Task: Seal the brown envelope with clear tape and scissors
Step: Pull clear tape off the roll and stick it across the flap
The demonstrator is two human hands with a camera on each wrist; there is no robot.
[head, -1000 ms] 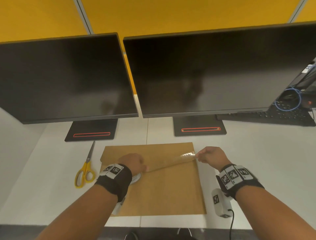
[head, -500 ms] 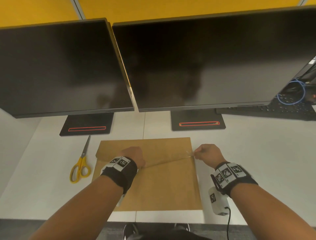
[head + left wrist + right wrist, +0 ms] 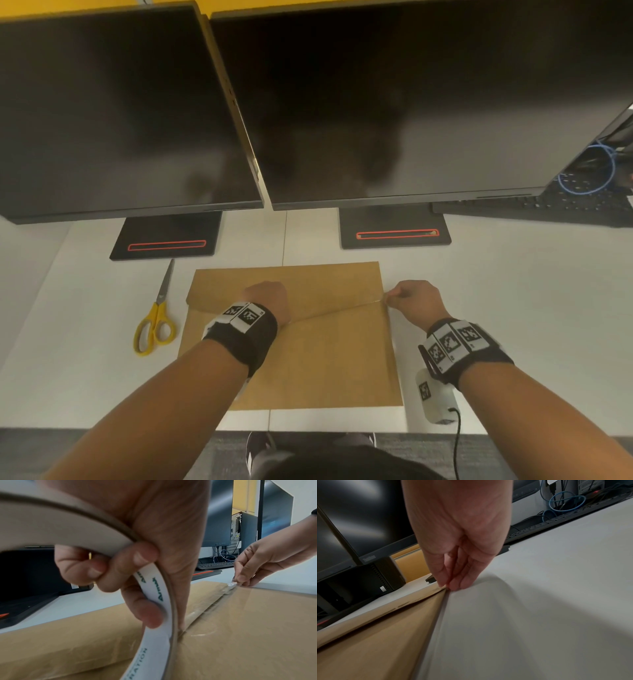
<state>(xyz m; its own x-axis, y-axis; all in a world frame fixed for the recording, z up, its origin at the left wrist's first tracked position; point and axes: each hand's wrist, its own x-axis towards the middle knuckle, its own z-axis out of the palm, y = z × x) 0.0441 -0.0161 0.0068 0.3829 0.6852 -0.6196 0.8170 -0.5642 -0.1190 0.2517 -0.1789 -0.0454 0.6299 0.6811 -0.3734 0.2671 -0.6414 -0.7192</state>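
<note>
The brown envelope (image 3: 318, 363) lies flat on the white desk (image 3: 513, 308), flap toward the monitors. My left hand (image 3: 265, 296) grips the clear tape roll (image 3: 157, 592), fingers curled through its white core, the roll standing on the envelope (image 3: 240, 635). A stretched strip of clear tape (image 3: 337, 310) runs from the roll to my right hand (image 3: 411, 301), which pinches the strip's free end at the envelope's right edge (image 3: 447, 586). In the left wrist view the strip (image 3: 211, 604) hovers low over the paper. Yellow-handled scissors (image 3: 156, 325) lie left of the envelope, untouched.
Two dark monitors (image 3: 376, 102) on black stands (image 3: 164, 236) loom just behind the envelope. A black keyboard (image 3: 548, 209) and blue cable (image 3: 585, 174) sit at the far right. The desk's front edge (image 3: 308, 428) is near my body.
The tape strip has come down from a raised, twisted span to a taut line close above the envelope. Both hands have lowered slightly toward the paper; the scissors lie unmoved.
</note>
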